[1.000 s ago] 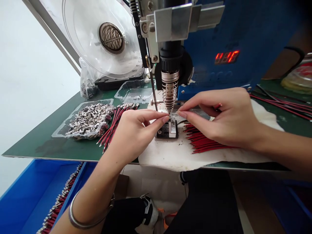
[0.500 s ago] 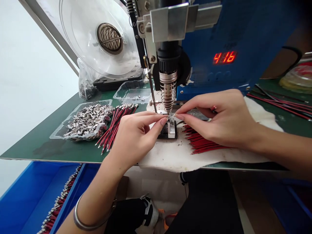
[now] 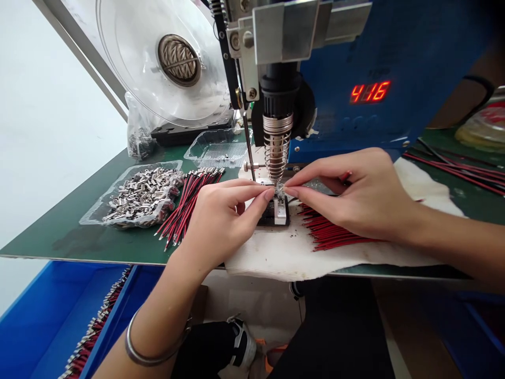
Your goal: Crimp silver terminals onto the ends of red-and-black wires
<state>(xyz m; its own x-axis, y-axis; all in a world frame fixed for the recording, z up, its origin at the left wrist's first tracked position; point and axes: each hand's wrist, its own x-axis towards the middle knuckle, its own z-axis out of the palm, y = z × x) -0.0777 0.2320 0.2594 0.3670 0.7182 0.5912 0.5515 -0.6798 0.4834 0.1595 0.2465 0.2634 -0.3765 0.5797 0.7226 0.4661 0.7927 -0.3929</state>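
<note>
My left hand pinches thumb and forefinger together at the small metal fixture under the soldering machine's tip. Whatever it grips is too small and covered to make out. From the other side my right hand also pinches close to the tip, and a bit of red wire shows between its curled fingers. The iron's spring-wrapped barrel points down between both sets of fingertips. Beneath my right hand lies a bundle of red and black wires on a white cloth.
Left on the green table stand a clear tray of metal connectors and a pile of wires with connectors. Behind are another clear tray and a large clear reel. The blue machine housing reads 416. A blue bin sits below.
The view has shifted slightly, so the machine appears a little farther right. Both hands keep their pinches at the fixture, with hardly any movement.
</note>
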